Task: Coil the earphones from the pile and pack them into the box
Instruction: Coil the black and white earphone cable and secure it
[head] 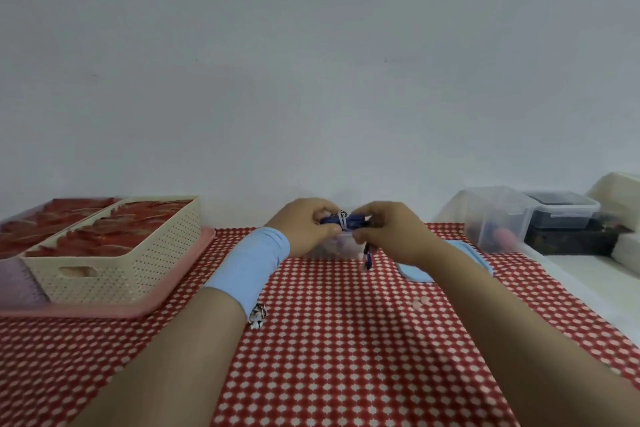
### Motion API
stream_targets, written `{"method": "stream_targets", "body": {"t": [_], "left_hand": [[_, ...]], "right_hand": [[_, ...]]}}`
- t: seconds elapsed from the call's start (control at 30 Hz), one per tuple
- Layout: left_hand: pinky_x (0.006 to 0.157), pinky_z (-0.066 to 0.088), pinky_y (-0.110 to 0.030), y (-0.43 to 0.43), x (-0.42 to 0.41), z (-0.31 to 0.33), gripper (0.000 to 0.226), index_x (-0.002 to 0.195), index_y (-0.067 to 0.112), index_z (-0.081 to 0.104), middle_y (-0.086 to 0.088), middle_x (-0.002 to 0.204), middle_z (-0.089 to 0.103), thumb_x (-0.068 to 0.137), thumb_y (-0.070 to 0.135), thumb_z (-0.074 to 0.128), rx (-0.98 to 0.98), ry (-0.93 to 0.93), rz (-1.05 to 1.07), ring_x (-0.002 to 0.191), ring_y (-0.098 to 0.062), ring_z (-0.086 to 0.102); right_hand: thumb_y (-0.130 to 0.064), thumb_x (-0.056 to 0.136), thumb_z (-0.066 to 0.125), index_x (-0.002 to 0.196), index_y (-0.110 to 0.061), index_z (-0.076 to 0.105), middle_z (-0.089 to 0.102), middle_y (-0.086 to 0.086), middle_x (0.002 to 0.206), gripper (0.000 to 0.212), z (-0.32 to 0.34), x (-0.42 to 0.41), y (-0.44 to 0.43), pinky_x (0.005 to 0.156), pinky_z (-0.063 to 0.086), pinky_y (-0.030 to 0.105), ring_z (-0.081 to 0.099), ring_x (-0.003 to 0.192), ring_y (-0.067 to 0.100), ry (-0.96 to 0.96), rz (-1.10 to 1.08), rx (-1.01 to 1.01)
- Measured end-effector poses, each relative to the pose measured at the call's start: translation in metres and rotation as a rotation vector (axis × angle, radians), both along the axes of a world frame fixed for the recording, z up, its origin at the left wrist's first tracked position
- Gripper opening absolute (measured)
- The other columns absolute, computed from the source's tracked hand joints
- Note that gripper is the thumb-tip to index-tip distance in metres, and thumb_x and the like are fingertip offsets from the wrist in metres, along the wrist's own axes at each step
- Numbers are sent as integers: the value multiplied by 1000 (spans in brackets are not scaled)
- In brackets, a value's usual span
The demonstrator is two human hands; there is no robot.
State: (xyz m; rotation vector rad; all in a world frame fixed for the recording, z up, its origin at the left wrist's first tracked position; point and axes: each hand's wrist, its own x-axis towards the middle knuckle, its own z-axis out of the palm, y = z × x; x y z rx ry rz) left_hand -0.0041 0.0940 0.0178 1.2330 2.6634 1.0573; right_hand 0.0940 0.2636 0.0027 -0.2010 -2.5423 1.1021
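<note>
**Blue earphones bundled up, both hands on them over the box**

Both hands are up at the far side of the table, working on one small bundle. The left hand (304,225) pinches one end of the coiled blue earphones (349,221) between thumb and curled fingers, and the right hand (389,232) pinches the other end the same way. A white tie (343,222) wraps round the middle of the coil, and one loose end (367,256) of the cable dangles below the right hand. The picture is a bit blurry there, so I can't make out the buds or the plug.

The bundle sits in the air just above a clear box (332,249), which stands on the red checked cloth (346,357) right under the hands. Its blue lid (414,274) lies flat on the cloth just beside it, partly hidden by the right arm.

The left wrist has a light blue band (252,263) on it. Off to the left, a cream basket (114,284) sits on a pink tray (145,310), heaped with red stuff (121,229) that's too blurry to identify. On the right, past the edge of the cloth, there's a clear tub (495,218) and a dark-lidded container (561,206).
</note>
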Motion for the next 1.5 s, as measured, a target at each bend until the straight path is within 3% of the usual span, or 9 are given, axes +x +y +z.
{"method": "stream_targets", "body": {"t": [0.2, 0.47, 0.77, 0.9, 1.0, 1.13, 1.23, 1.33, 1.5], "left_hand": [[62, 41, -17, 28, -54, 12, 22, 108, 31, 62, 8, 99, 64, 88, 28, 69, 24, 3, 124, 83, -6, 60], [97, 45, -35, 32, -93, -18, 29, 115, 23, 72, 4, 118, 66, 98, 37, 53, -318, 63, 104, 111, -21, 57], [118, 19, -36, 35, -84, -34, 49, 150, 4, 32, -13, 159, 28, 107, 26, 33, -443, 43, -32, 146, -28, 26], [122, 7, -39, 14, -78, -25, 58, 158, 27, 9, -1, 166, 4, 106, 39, 31, -467, 99, 12, 152, -22, 5], [116, 23, -41, -11, -69, -20, 49, 150, 27, 36, -2, 156, 34, 102, 35, 42, -368, 126, 76, 144, -27, 27], [90, 44, -31, -54, -51, -20, 31, 117, 31, 69, 2, 123, 65, 94, 25, 49, -371, 117, 99, 107, -17, 59], [91, 42, -27, -83, -23, -16, 35, 113, 31, 70, 7, 122, 66, 94, 14, 47, -452, 24, 87, 104, -12, 58], [98, 44, -31, -107, -6, -15, 34, 114, 32, 70, 8, 124, 65, 89, 15, 53, -526, -108, 104, 107, -12, 58], [86, 47, -28, -126, 6, -26, 39, 116, 28, 63, 6, 114, 64, 80, 38, 74, -673, -110, 52, 102, -14, 59]], "right_hand": [[-17, 89, 73, 106, -21, 73, 62, -8, 74, 18, 30, -65, 20, 57, 39, 20, 59, 67, 11, 17, -57, 229], [-21, 92, 70, 134, -22, 62, 67, -3, 124, 43, 14, -105, 38, 93, 45, 25, 61, 110, 15, -217, 6, 394], [-24, 104, 40, 131, -38, 65, 71, -4, 117, 40, -19, -102, 31, 93, 49, 38, 60, 100, 18, -348, 86, 651], [-20, 101, 43, 130, -34, 65, 67, -2, 128, 38, -7, -97, 19, 102, 44, 42, 58, 113, 22, -254, 26, 690], [-13, 97, 51, 122, -28, 70, 64, -2, 128, 34, 4, -87, -4, 101, 47, 39, 58, 114, 20, -73, 13, 615], [-12, 89, 55, 96, -28, 79, 73, -7, 102, 29, 11, -64, -60, 87, 54, 32, 64, 92, 13, -190, 220, 491], [-31, 87, 63, 97, -27, 78, 75, -4, 95, 19, 1, -56, -95, 83, 56, 35, 68, 88, 14, -330, 351, 442], [-56, 81, 73, 110, -25, 76, 74, -5, 105, 42, -13, -51, -121, 88, 54, 33, 69, 94, 14, -479, 439, 427], [-42, 79, 79, 94, -21, 75, 70, -5, 78, 26, -29, -44, -134, 65, 47, 27, 63, 70, 12, -432, 421, 428]]}}
